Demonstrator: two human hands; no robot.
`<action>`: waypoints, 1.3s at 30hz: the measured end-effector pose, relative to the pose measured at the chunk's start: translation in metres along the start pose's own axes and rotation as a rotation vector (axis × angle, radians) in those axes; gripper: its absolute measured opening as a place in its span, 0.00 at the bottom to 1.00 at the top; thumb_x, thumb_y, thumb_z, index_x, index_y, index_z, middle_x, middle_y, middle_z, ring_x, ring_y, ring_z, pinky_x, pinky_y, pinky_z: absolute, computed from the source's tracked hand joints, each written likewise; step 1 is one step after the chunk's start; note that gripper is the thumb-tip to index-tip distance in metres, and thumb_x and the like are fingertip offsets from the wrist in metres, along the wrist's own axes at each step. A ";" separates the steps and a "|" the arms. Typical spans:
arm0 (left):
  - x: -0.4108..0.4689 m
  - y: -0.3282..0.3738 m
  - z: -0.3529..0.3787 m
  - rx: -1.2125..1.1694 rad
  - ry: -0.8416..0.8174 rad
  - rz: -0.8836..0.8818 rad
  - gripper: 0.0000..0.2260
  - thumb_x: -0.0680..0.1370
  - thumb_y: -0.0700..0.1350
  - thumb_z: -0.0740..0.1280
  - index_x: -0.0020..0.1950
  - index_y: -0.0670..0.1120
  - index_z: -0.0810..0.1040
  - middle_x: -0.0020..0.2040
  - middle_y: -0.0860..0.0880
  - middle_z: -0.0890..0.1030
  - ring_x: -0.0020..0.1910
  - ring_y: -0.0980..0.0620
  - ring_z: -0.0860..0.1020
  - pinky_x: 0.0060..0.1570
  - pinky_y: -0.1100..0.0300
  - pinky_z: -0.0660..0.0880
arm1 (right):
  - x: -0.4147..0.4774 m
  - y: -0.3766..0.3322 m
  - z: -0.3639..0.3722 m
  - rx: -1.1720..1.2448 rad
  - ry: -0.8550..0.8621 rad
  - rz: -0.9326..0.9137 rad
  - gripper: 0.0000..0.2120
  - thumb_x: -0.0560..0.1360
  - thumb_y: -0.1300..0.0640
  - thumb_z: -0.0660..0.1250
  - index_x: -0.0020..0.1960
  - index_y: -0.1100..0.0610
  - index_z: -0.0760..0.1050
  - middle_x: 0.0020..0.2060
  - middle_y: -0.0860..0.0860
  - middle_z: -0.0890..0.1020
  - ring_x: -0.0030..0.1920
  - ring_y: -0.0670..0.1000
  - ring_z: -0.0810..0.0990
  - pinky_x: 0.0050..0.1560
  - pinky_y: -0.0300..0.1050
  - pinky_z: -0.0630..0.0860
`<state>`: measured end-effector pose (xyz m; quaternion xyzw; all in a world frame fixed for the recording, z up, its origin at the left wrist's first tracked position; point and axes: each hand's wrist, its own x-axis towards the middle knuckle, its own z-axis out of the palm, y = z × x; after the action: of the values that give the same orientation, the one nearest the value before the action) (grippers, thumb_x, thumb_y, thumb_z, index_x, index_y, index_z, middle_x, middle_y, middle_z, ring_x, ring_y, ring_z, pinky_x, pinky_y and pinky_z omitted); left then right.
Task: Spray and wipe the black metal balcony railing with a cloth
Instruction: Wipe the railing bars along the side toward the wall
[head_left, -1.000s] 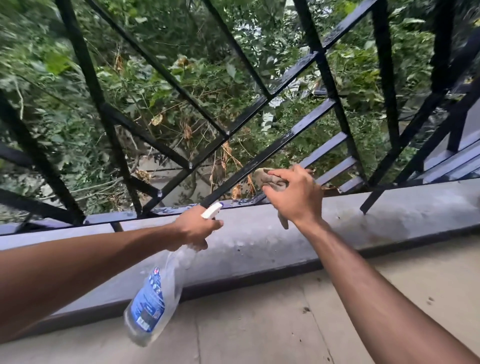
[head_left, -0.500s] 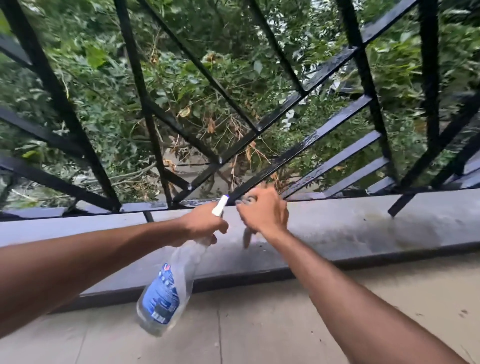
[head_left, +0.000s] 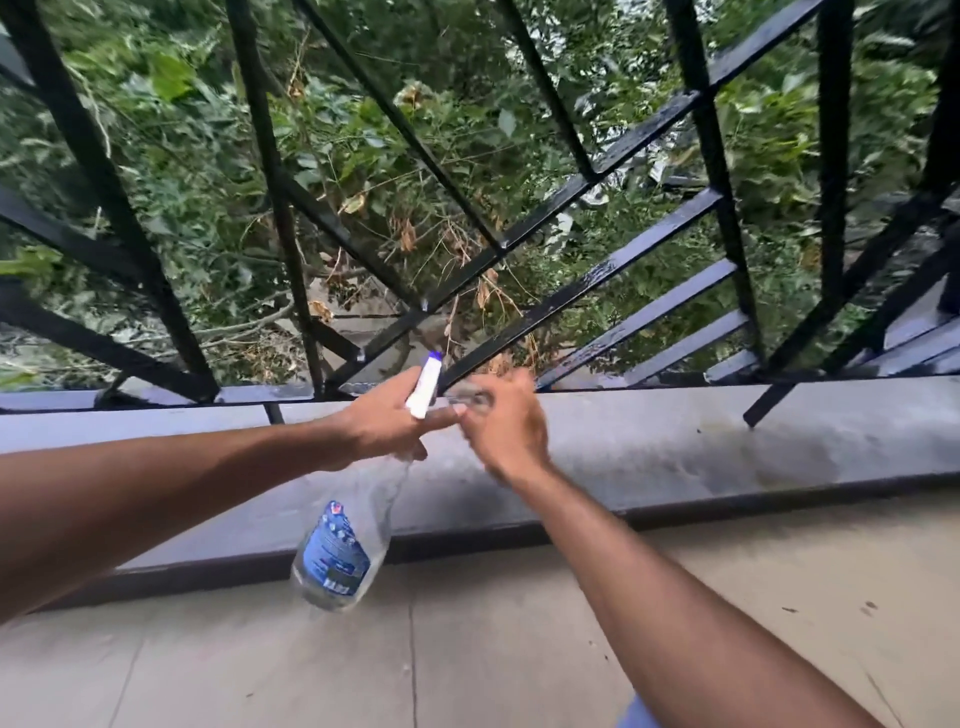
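left hand (head_left: 387, 423) grips spray bottle (head_left: 337, 551) | right hand (head_left: 506, 426) blurred, grip unclear | both arms outstretched

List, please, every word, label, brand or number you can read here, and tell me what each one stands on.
Blue label on the spray bottle, held by the left hand: print and a small emblem, too blurred to read.
Cloth in the right hand: motion-blurred, no print visible.
Railing, ledge, floor: no writing visible.
So nothing here is legible.
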<state>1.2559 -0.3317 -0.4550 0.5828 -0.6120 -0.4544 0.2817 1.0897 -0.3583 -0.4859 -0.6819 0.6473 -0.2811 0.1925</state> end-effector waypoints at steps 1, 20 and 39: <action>0.000 0.000 0.001 -0.011 0.023 0.000 0.16 0.78 0.54 0.73 0.48 0.46 0.69 0.39 0.46 0.77 0.35 0.47 0.81 0.29 0.62 0.74 | -0.005 -0.005 0.004 -0.002 -0.025 -0.046 0.14 0.76 0.53 0.71 0.61 0.46 0.81 0.59 0.51 0.72 0.53 0.55 0.78 0.50 0.51 0.79; 0.024 0.028 0.053 -0.239 0.217 0.025 0.14 0.82 0.53 0.69 0.45 0.42 0.80 0.24 0.55 0.77 0.24 0.46 0.79 0.25 0.61 0.73 | 0.025 0.033 -0.042 -0.404 0.151 -0.039 0.09 0.77 0.53 0.69 0.57 0.50 0.80 0.59 0.52 0.68 0.52 0.54 0.72 0.44 0.48 0.72; 0.063 0.070 0.083 -0.158 0.160 0.118 0.13 0.81 0.47 0.68 0.45 0.38 0.76 0.43 0.35 0.80 0.23 0.47 0.77 0.31 0.56 0.74 | 0.051 0.057 -0.139 -0.472 0.336 -0.133 0.05 0.80 0.52 0.67 0.55 0.50 0.76 0.51 0.49 0.70 0.42 0.47 0.68 0.39 0.36 0.69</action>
<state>1.1413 -0.3808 -0.4398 0.5562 -0.5829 -0.4360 0.4010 0.9582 -0.3995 -0.4083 -0.6927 0.6714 -0.2437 -0.1002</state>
